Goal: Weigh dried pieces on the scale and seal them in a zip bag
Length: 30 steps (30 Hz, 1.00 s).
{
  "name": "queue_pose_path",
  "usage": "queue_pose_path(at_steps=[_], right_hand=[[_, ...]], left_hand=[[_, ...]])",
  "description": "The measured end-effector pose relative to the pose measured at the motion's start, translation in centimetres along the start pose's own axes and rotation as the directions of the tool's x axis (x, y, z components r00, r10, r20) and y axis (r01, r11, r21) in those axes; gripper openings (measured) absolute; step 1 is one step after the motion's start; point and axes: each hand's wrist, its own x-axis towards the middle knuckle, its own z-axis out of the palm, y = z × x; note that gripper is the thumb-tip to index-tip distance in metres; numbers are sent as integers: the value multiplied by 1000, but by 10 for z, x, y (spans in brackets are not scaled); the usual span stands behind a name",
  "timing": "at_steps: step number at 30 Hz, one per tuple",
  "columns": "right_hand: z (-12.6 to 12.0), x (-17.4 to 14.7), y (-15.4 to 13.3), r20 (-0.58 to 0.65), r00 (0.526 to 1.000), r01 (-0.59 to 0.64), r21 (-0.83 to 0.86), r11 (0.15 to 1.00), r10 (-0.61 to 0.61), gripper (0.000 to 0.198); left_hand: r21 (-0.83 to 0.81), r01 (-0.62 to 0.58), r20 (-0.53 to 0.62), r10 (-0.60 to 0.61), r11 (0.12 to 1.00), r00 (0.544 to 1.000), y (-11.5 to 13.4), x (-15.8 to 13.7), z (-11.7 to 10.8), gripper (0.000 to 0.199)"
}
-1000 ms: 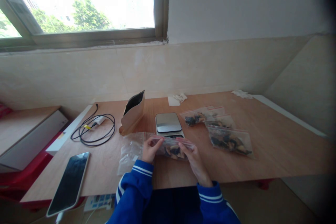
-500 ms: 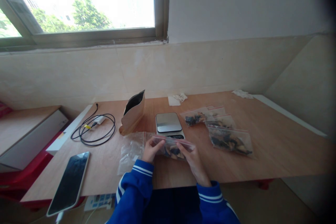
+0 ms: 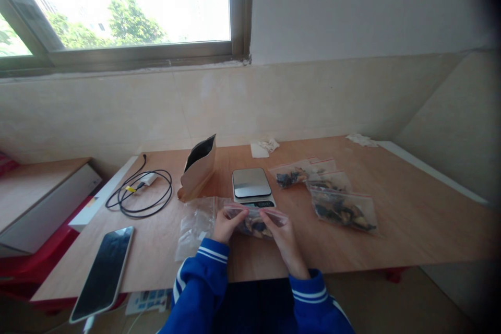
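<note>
Bag [image 3: 254, 222] filled, lower centre; we pinched its zip edge with left hand [image 3: 225, 225] and right hand [image 3: 282, 232], seal apparently unfinished.

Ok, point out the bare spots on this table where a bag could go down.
Bare wood lies right of the filled bags up to the table edge, and between the phone and the empty clear bags. It is crowded around the scale, where both hands pinch a zip bag.
</note>
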Motion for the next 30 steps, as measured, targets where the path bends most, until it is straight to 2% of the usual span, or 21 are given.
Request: queue_pose_path(at_steps=[6, 11, 16, 19, 23, 30], right_hand=[[1, -1, -3, -44, 997, 56, -49, 997, -58, 18], [2, -1, -6, -59, 997, 49, -39, 998, -51, 20], [-1, 0, -4, -52, 999, 10, -33, 999, -12, 25], [-3, 0, -2, -6, 999, -39, -13, 999, 39, 31], [-3, 0, -3, 61, 998, -17, -30, 999, 19, 27], [1, -1, -7, 98, 993, 69, -83, 994, -60, 22]], left_hand=[[54, -46, 14, 45, 997, 999, 1, 1, -1, 23], [59, -30, 10, 30, 998, 1000, 2, 0, 0, 23], [60, -21, 64, 17, 998, 998, 1, -1, 0, 25], [33, 19, 94, -22, 999, 995, -3, -1, 0, 33], [12, 55, 156, -56, 998, 986, -6, -1, 2, 33], [26, 27, 109, -30, 999, 994, 2, -3, 4, 27]])
